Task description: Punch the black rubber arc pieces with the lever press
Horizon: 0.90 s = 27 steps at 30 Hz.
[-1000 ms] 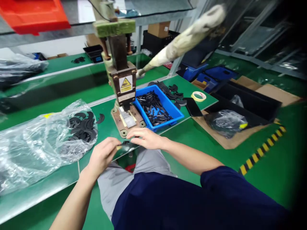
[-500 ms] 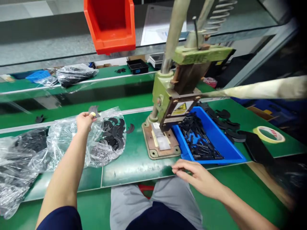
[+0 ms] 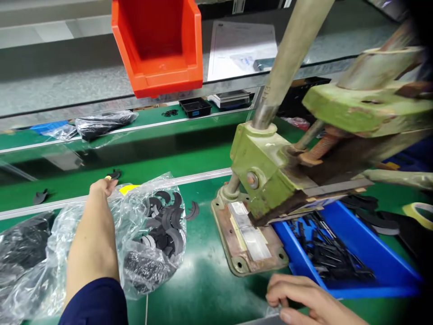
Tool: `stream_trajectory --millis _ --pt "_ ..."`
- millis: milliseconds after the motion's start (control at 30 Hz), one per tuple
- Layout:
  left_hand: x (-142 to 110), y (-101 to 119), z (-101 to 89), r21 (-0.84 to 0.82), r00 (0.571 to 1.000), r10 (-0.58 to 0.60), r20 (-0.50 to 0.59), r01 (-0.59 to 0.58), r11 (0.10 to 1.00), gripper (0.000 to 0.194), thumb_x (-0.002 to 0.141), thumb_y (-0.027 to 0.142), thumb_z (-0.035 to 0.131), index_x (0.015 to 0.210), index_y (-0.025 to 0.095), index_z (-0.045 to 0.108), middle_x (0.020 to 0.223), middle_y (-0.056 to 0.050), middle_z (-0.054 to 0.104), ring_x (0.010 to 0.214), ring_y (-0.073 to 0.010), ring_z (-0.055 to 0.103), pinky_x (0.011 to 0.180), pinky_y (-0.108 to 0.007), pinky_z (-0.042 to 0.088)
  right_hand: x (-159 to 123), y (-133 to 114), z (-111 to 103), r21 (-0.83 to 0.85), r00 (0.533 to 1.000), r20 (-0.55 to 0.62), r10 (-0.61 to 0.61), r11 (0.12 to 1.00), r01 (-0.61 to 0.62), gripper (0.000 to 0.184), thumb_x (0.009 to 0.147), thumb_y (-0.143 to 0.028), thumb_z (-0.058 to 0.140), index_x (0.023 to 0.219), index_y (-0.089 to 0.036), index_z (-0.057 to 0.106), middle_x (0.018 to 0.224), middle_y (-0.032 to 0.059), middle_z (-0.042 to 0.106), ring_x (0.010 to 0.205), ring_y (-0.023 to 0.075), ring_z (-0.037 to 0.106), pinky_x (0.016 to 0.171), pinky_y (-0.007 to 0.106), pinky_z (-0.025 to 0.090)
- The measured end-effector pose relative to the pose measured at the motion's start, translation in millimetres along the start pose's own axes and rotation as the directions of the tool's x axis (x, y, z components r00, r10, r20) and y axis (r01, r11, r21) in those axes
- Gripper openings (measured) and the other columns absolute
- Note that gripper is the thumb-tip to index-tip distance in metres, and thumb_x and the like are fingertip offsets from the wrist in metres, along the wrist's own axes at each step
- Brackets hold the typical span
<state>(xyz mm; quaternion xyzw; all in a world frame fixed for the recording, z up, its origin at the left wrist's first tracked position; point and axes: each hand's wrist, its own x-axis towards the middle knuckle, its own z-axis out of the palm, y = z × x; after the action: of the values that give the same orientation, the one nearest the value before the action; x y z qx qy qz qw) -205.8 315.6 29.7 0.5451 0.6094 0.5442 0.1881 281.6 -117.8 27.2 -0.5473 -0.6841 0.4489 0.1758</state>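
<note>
My left hand (image 3: 100,187) is stretched far forward over a clear plastic bag (image 3: 142,234) of black crescent pieces. Its fingertips, one wrapped in yellow tape, pinch a black crescent piece (image 3: 115,174) at the green conveyor belt (image 3: 152,158) behind the bag. My right hand (image 3: 301,298) rests at the front edge of the green table with its fingers curled under; what they cover is hidden. It lies just in front of the base plate (image 3: 248,246) of a green hand press (image 3: 267,162) and beside a blue bin (image 3: 375,253) of black offcuts.
The press lever (image 3: 294,49) rises to the upper right. An orange bin (image 3: 158,45) hangs on the shelf above. More bags of black parts (image 3: 101,123) lie on the far belt and at the left (image 3: 23,246). A tape roll (image 3: 419,212) sits at the right edge.
My left hand has carried a black piece from my lap, past the bag, out to the conveyor belt. My right hand has drawn back to the table's edge, and my head has moved closer to the press.
</note>
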Motion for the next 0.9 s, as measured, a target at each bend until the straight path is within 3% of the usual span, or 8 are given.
stream_trajectory --millis 167,233,300,367,500,667,767,900 --pt "-32 22 1.6 0.012 0.903 -0.406 -0.143 0.411 0.911 0.032 0.079 -0.007 0.056 0.070 0.018 0.038 0.056 0.007 0.047 0.048 -0.0091 0.054 0.050 -0.025 0.050 -7 -4 -14 -0.010 0.990 -0.116 -0.084 0.996 0.084 0.031 0.096 -0.042 0.050 0.082 -0.023 0.070 0.079 0.0039 0.069 0.072 0.0143 0.065 0.067 0.025 0.050" --pt "-53 42 1.8 0.013 0.877 -0.442 -0.190 0.452 0.892 0.026 0.075 -0.003 0.062 0.074 0.015 0.043 0.061 0.006 0.051 0.049 -0.0089 0.053 0.047 -0.022 0.046 -13 1 -28 -0.065 0.961 -0.261 -0.092 0.995 0.078 0.034 0.097 -0.043 0.048 0.078 -0.021 0.067 0.076 0.0038 0.068 0.070 0.0138 0.063 0.068 0.025 0.049" --pt "-78 64 1.9 -0.003 0.884 -0.405 -0.232 0.415 0.910 0.023 0.067 -0.002 0.067 0.080 0.011 0.052 0.067 0.005 0.055 0.050 -0.0072 0.052 0.047 -0.019 0.044 -16 12 -47 -0.174 0.906 -0.423 -0.021 0.983 -0.058 0.038 0.099 -0.043 0.044 0.078 -0.019 0.065 0.078 0.0049 0.069 0.072 0.0147 0.064 0.073 0.026 0.051" --pt "-108 82 2.6 -0.067 0.932 -0.322 -0.166 0.316 0.947 0.028 0.066 0.003 0.067 0.093 0.010 0.060 0.074 0.003 0.062 0.053 -0.0083 0.057 0.048 -0.019 0.046 -19 28 -70 -0.375 0.846 -0.526 0.093 0.867 -0.328 0.036 0.100 -0.038 0.038 0.095 -0.018 0.068 0.096 0.0084 0.072 0.087 0.0172 0.067 0.084 0.029 0.052" --pt "-184 105 7.1 -0.205 0.971 -0.222 0.094 0.237 0.950 0.042 0.063 0.017 0.069 0.105 0.014 0.065 0.085 -0.002 0.071 0.070 -0.0155 0.069 0.064 -0.027 0.058 -21 64 -109 -0.434 0.813 -0.528 0.246 0.744 -0.508 0.027 0.091 -0.027 0.054 0.110 -0.014 0.069 0.111 0.0158 0.070 0.106 0.0259 0.066 0.099 0.038 0.049" --pt "-279 123 16.2 -0.258 0.950 -0.173 0.260 0.241 0.936 0.041 0.059 0.031 0.075 0.098 0.022 0.066 0.091 -0.003 0.074 0.084 -0.0250 0.073 0.088 -0.049 0.061 -16 77 -112 -0.508 0.886 -0.343 0.312 0.732 -0.454 0.051 0.084 -0.039 0.072 0.128 -0.016 0.060 0.123 0.0133 0.065 0.110 0.0252 0.064 0.099 0.046 0.052" --pt "-320 128 19.6 -0.275 0.916 -0.192 0.351 0.297 0.915 0.043 0.059 0.035 0.078 0.099 0.023 0.066 0.090 -0.003 0.075 0.083 -0.0241 0.074 0.082 -0.044 0.062 -11 71 -104 -0.511 0.925 -0.256 0.280 0.773 -0.375 0.037 0.091 -0.041 0.064 0.118 -0.016 0.062 0.118 0.0081 0.066 0.108 0.0208 0.064 0.098 0.046 0.054" --pt "-354 130 22.5 -0.270 0.869 -0.179 0.461 0.329 0.905 0.043 0.060 0.036 0.080 0.098 0.021 0.067 0.087 -0.004 0.075 0.080 -0.0237 0.074 0.074 -0.038 0.063 -15 65 -99 -0.453 0.923 -0.302 0.237 0.817 -0.358 0.030 0.094 -0.040 0.060 0.111 -0.016 0.064 0.114 0.0071 0.067 0.104 0.0193 0.065 0.094 0.043 0.056"
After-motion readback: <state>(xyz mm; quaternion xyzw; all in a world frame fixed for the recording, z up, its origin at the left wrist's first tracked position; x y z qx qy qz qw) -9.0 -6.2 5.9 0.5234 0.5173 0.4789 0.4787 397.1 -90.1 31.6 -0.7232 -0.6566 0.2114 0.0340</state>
